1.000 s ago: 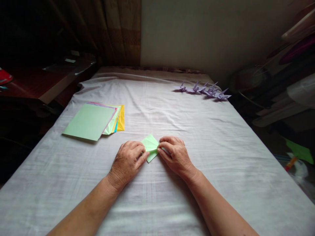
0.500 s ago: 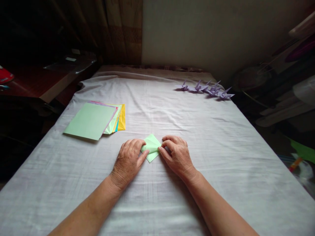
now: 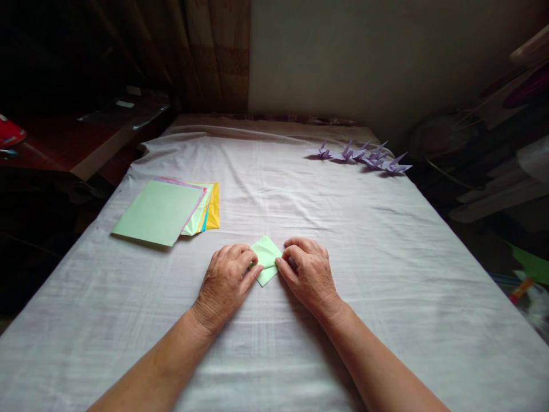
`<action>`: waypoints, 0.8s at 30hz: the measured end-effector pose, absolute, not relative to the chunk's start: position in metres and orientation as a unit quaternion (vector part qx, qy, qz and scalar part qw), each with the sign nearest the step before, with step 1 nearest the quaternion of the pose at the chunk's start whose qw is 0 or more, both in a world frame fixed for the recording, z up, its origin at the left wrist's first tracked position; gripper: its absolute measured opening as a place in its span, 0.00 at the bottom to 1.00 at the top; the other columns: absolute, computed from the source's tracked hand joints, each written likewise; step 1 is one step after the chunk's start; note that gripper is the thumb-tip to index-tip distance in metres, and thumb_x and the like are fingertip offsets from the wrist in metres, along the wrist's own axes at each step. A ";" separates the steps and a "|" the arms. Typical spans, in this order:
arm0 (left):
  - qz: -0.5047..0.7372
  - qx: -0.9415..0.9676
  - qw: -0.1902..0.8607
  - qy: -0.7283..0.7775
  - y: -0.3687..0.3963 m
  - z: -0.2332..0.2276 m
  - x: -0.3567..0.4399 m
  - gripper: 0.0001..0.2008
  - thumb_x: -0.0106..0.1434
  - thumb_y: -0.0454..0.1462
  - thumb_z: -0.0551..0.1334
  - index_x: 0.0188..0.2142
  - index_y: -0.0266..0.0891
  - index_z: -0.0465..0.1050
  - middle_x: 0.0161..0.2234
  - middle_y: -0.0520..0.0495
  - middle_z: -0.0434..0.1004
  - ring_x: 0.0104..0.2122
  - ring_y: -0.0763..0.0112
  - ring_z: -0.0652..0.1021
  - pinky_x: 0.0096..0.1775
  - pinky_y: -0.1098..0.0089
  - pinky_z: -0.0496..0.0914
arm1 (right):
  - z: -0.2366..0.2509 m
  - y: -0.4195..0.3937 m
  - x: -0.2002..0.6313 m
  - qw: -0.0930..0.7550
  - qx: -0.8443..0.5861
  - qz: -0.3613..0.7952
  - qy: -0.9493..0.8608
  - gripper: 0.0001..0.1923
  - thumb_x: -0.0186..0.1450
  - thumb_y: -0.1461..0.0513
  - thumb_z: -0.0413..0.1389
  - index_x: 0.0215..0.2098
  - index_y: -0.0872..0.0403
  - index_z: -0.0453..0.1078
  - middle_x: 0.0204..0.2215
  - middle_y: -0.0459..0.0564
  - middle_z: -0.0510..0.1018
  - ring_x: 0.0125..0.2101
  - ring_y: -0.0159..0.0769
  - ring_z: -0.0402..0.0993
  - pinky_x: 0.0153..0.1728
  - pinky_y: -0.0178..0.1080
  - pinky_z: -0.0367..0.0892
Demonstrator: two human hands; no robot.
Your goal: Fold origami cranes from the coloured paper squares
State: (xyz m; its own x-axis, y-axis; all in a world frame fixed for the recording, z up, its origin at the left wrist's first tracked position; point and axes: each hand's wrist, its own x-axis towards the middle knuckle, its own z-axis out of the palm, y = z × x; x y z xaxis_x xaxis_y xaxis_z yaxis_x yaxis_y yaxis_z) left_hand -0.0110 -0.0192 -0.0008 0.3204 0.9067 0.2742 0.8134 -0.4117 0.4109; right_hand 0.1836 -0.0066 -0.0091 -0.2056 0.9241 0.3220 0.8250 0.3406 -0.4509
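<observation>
A small piece of pale green origami paper [image 3: 266,252], folded to a diamond with a flap across its middle, lies on the white cloth. At its left corner, my left hand [image 3: 230,277] pinches the paper between thumb and curled fingers. The right corner is gripped by my right hand [image 3: 307,269], thumb and index finger together. Both hands rest low on the cloth, and their fingertips cover the side corners of the paper. The lower point of the diamond shows below the flap.
To the left lies a stack of coloured paper sheets [image 3: 158,212], light green on top, with yellow [image 3: 214,206] sticking out. Several purple paper cranes [image 3: 373,158] stand at the far right. A brown wooden desk [image 3: 94,151] adjoins the left of the cloth-covered table [image 3: 343,343].
The left fingers have shifted slightly inward and curled more over the paper's left corner. The flap looks flatter. My right hand keeps its hold; the view has moved a little.
</observation>
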 end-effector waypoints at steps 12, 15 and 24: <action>0.229 0.794 0.122 0.551 -0.017 0.001 -0.008 0.04 0.64 0.36 0.63 0.35 0.42 0.67 0.39 0.48 0.74 0.41 0.62 0.73 0.47 0.60 0.66 | -0.009 -0.009 0.182 0.280 -0.570 0.095 -0.766 0.04 0.64 0.59 0.57 0.32 0.50 0.69 0.41 0.51 0.77 0.43 0.42 0.69 0.46 0.45 0.56; 0.225 0.793 0.121 0.553 -0.017 0.002 -0.007 0.05 0.63 0.36 0.64 0.35 0.42 0.67 0.38 0.48 0.74 0.40 0.62 0.73 0.45 0.60 0.66 | -0.008 -0.011 0.178 0.269 -0.584 0.083 -0.761 0.10 0.61 0.54 0.60 0.34 0.51 0.68 0.41 0.52 0.76 0.43 0.43 0.69 0.45 0.45 0.56; 0.225 0.796 0.118 0.549 -0.016 0.001 -0.008 0.05 0.64 0.37 0.63 0.35 0.42 0.67 0.37 0.49 0.74 0.40 0.62 0.73 0.45 0.61 0.65 | -0.008 -0.013 0.172 0.252 -0.605 0.072 -0.752 0.13 0.59 0.53 0.62 0.35 0.51 0.68 0.40 0.50 0.74 0.43 0.43 0.67 0.45 0.45 0.54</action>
State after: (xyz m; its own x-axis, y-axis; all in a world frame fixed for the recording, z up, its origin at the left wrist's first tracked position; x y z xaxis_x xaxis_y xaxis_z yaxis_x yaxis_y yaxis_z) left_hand -0.0081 -0.0161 0.0006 0.2963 0.9271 0.2295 0.8209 -0.3701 0.4350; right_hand 0.1724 -0.0127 -0.0081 -0.1414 0.9463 0.2908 0.8735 0.2575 -0.4131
